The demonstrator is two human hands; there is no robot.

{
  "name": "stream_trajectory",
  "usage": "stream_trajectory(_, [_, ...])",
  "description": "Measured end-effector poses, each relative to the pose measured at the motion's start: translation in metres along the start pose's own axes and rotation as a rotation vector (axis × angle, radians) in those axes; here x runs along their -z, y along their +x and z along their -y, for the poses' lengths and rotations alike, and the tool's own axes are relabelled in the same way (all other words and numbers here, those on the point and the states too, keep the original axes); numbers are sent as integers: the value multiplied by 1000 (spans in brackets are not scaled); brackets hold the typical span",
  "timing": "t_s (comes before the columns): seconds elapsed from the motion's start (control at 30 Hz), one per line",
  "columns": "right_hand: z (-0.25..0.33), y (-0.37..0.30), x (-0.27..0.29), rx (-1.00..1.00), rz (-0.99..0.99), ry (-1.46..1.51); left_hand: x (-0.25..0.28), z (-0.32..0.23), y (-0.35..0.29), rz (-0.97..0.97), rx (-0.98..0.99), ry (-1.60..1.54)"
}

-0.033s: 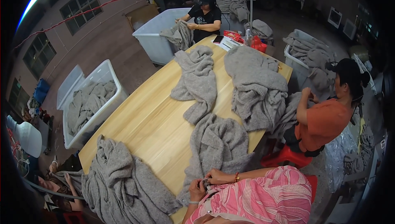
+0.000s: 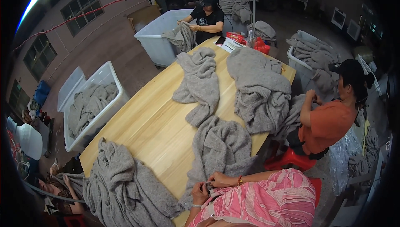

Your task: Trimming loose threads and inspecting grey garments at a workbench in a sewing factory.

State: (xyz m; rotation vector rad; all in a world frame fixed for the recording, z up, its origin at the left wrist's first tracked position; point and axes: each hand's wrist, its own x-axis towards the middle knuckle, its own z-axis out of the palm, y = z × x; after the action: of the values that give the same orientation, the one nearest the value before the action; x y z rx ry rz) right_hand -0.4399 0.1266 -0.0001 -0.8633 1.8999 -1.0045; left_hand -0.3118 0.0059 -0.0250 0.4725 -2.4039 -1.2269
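Observation:
My left hand (image 2: 199, 194) and my right hand (image 2: 221, 179) are close together at the near edge of the table, fingers closed on the edge of a grey knitted garment (image 2: 221, 143). Its bulk lies crumpled on the tabletop just beyond my hands. What exactly the fingertips pinch is too small to make out. To the left of my hands a larger heap of grey knitwear (image 2: 125, 181) spreads over the table's near corner. Farther off lie another crumpled grey knit piece (image 2: 200, 77) and a thick pile of knitwear (image 2: 262, 89).
A wooden table (image 2: 141, 123) stretches ahead. Bins of knitwear stand around it: a white bin (image 2: 121, 98) at left, a large bin (image 2: 146, 39) at the far side and another bin (image 2: 293, 56) at right. Co-workers handle grey knitwear at the far side, right and lower left.

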Motion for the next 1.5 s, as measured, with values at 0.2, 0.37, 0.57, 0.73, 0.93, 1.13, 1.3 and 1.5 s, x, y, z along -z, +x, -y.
stream_trajectory(0.2, [0,-3,5,-222,20,336,0,-11,6,18,63,-20])
stream_trajectory(0.37, [8,-7,12,-345,95,429,-3,5,-3,50,177,-176])
stream_trajectory(0.57, [7,-10,11,-284,117,342,-2,23,-12,149,384,-455])
stream_trajectory(0.73, [-2,-8,7,-6,59,83,8,16,-9,202,258,-388])
stream_trajectory(0.93, [1,-8,14,142,136,-61,10,13,-14,236,185,-393])
stream_trajectory(1.13, [2,-1,18,160,279,-134,8,21,-20,210,124,-329])
stream_trajectory(1.3, [8,3,21,155,437,-12,9,23,-24,192,174,-272])
stream_trajectory(1.5, [25,-15,20,300,265,-200,14,7,-22,174,130,-260])
